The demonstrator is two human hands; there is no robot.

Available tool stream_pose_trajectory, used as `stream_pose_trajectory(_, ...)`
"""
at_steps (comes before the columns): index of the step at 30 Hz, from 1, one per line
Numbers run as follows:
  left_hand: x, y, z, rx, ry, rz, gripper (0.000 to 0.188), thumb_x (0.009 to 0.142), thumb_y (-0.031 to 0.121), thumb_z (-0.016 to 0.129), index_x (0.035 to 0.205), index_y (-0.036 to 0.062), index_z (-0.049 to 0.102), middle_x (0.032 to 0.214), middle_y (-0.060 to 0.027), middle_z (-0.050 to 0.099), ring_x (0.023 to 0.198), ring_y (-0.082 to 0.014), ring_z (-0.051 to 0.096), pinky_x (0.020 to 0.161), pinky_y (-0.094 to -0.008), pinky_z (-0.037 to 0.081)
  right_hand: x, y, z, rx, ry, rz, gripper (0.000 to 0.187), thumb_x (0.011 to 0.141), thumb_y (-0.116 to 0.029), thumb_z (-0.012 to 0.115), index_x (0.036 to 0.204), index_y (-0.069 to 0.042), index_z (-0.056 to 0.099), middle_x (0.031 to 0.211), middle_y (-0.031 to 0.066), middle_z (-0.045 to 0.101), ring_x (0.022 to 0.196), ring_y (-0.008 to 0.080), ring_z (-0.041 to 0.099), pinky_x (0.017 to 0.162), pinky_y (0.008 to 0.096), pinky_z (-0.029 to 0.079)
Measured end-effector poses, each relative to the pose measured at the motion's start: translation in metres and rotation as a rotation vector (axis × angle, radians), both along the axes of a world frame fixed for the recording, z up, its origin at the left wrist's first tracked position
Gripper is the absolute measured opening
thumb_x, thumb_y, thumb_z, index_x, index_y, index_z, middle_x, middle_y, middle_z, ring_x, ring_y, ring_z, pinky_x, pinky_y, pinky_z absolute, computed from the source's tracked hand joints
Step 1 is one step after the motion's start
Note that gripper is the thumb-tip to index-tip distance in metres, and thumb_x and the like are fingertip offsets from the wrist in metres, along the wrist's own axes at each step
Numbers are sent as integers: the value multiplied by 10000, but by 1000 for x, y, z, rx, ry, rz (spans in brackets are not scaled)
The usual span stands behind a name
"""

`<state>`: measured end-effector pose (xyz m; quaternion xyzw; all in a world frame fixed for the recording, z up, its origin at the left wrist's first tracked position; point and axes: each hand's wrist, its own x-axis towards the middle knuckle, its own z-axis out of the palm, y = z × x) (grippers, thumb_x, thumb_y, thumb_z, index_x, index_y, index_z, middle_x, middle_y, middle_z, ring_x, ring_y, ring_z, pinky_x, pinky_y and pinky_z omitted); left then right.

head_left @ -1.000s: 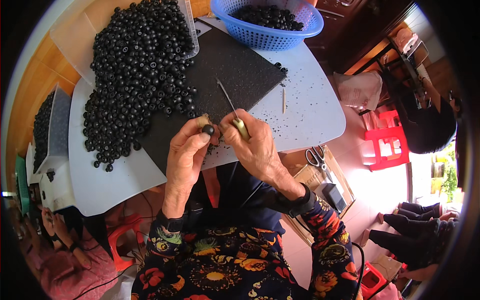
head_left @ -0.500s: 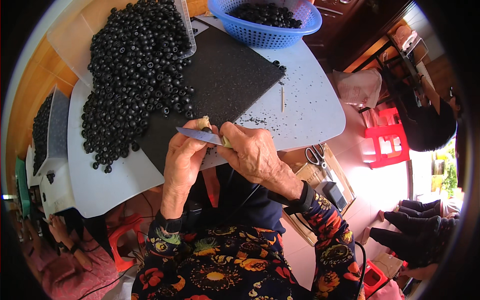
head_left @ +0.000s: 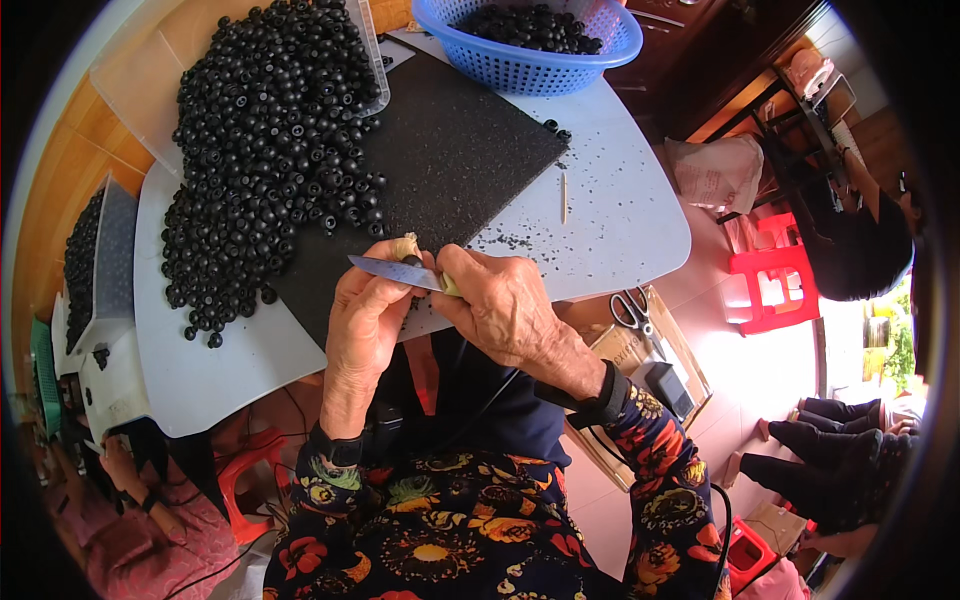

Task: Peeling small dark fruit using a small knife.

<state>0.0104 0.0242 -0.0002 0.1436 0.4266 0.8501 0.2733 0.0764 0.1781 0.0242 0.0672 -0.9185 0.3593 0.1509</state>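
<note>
My left hand is closed on a small round black part, mostly hidden by the fingers. A pale wrap covers one of its fingertips. In my right hand is a knife, its handle wrapped in the fist and its blade lying across the left fingers against the black part. Both hands meet over the near edge of a dark speckled board. Left of them spreads a big heap of round black parts, many with a hole, spilling from a clear plastic bin.
Black crumbs and a thin pale stick lie on the light table. A blue basket of black parts stands at the back. Scissors rest on a cardboard box. Red stools and other people are around.
The knife blade has shifted very slightly to the left across the black part. Both hands stay in nearly the same place.
</note>
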Motion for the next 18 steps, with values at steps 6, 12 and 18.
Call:
stream_pose_trajectory(6,-3,-3,-4,19,-8,-17,274,831,78,568,1089,-13,586,993,-83,605,907,-150,558,836,-277,430,-2,0,1,55,-13,28,211,785,-150,624,921,-31,516,687,127,590,594,312,607,515,395,490)
stream_pose_trajectory(12,-2,-2,-2,22,52,-79,252,813,71,577,1050,-11,606,985,-97,590,843,-145,526,798,-269,416,-10,20,-4,369,-17,17,184,798,-131,616,857,10,514,640,173,561,598,352,595,518,419,470)
stream_pose_trajectory(18,2,0,-4,50,102,-104,220,831,132,579,1010,4,586,779,-40,522,885,-189,461,852,-313,344,-14,24,0,-27,-118,-322,189,856,-154,532,812,28,512,587,241,547,611,422,578,553,470,468)
